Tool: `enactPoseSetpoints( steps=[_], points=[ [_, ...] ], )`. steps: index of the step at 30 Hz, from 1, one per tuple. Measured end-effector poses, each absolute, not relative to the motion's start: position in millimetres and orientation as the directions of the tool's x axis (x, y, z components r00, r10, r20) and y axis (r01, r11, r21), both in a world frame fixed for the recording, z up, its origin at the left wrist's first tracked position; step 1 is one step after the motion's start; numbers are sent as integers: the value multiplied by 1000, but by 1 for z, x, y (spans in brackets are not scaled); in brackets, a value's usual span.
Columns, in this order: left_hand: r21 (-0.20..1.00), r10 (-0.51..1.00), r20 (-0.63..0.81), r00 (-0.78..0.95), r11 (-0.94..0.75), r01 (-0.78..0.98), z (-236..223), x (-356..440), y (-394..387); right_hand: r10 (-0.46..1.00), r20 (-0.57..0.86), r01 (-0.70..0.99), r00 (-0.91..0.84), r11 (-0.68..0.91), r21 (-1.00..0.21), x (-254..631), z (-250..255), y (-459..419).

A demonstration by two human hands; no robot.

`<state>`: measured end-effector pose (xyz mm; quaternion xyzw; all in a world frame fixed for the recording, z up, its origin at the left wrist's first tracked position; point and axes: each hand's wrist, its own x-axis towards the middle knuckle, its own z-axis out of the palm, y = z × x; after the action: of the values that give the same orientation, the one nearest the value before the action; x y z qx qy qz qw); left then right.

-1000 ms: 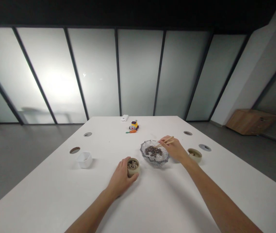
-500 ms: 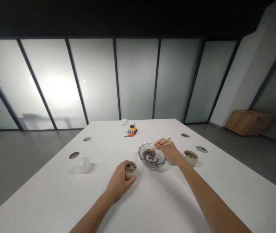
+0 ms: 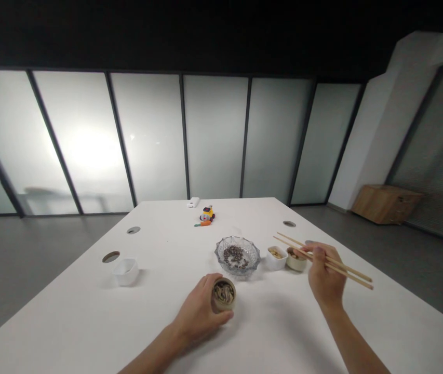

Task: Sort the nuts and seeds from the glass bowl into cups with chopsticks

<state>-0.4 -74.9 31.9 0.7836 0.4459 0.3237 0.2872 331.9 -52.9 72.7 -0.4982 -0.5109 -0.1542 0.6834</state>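
My left hand (image 3: 202, 310) is wrapped round a small pale-green cup (image 3: 223, 295) that holds striped, seed-like pieces. A pair of wooden chopsticks (image 3: 348, 271) rests in the grip of my right hand (image 3: 327, 275), tips pointing up and left with nothing between them. Just past the left hand sits a clear scalloped glass bowl (image 3: 255, 258) with dark brown beans (image 3: 233, 254) inside. Beside it stand a white square dish (image 3: 276, 262) of light tan pieces and a second pale-green cup (image 3: 296, 264), partly behind the right fingers; its contents are hard to make out.
Far left on the white table (image 3: 159, 259) is another white dish (image 3: 126, 271). Toward the back lie a yellow toy vehicle (image 3: 207, 213), an orange toy carrot (image 3: 204, 224) and a white box-like object (image 3: 193, 202). Round holes (image 3: 111, 256) pierce the tabletop near its sides.
My right hand has swung the chopsticks from the glass bowl over to the right, near the second cup. The cup in my left hand has tilted a little; the view has shifted.
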Motion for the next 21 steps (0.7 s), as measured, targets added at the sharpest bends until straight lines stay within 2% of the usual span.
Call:
enactPoseSetpoints(
  steps=[4, 8, 14, 21],
  points=[
    [782, 840, 157, 519, -427, 454, 39, 34, -81, 179, 857, 763, 484, 393, -513, 340, 76, -56],
    [793, 797, 167, 581, -459, 401, 37, 81, -71, 144, 834, 747, 533, 382, -544, 340, 79, -54],
    [785, 785, 243, 569, -504, 360, 24, 162, -52, 181, 806, 705, 564, 403, -584, 341, 71, -48],
    [777, 796, 302, 525, -525, 349, 22, 215, -39, 183, 840, 737, 511, 410, -537, 334, 70, -49]
  ],
)
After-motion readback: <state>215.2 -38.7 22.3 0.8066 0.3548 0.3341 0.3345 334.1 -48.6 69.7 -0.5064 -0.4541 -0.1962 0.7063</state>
